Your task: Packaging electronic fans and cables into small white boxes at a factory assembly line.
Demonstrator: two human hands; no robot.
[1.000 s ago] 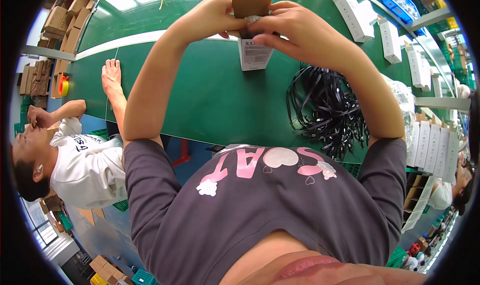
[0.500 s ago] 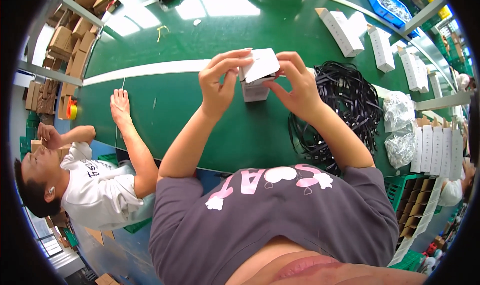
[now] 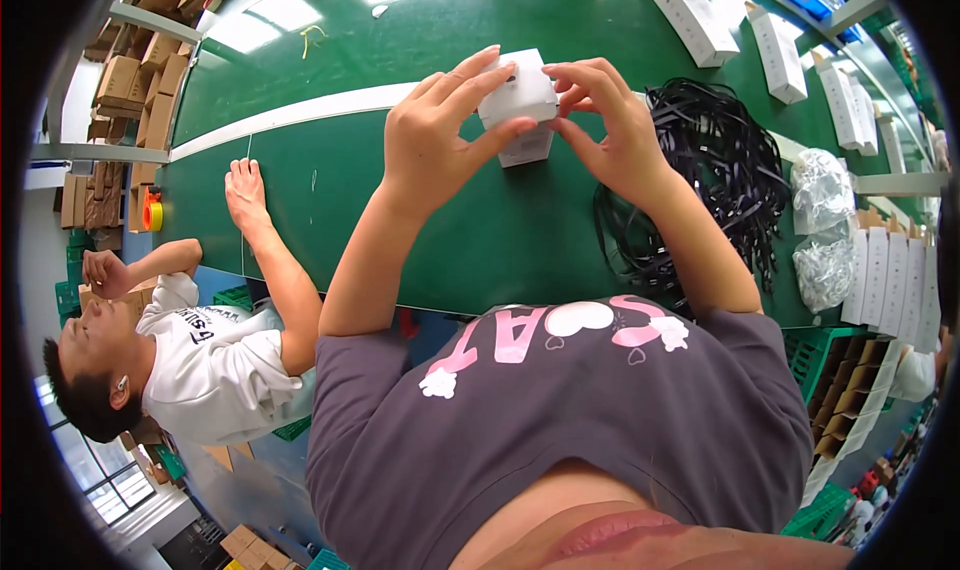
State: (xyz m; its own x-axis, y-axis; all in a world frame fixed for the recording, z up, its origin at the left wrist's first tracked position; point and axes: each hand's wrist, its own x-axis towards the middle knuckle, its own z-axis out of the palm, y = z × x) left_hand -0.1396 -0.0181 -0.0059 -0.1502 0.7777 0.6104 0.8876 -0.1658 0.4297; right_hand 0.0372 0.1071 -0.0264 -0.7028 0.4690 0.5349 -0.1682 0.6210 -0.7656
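A small white box [image 3: 516, 92] stands upright on the green table in front of me, its top now folded flat and a dark spot showing near a fingertip. My left hand [image 3: 436, 130] grips it from the left, with fingers on the top and the thumb across the near side. At the right edge, my right hand [image 3: 617, 130] holds the box between bent fingers and thumb. The fingers partly cover the box's sides, and its contents are hidden.
To the right lies a tangled heap of black straps [image 3: 715, 170], beside clear plastic bags [image 3: 825, 225]. Long white boxes [image 3: 690, 18] stand at the back right. A co-worker's hand [image 3: 246, 192] rests on the table at the left. A white strip [image 3: 290, 120] crosses the table.
The tilted white flap on top of the box has come down flat. My left hand has moved its thumb across the near side. The whole view has shifted slightly.
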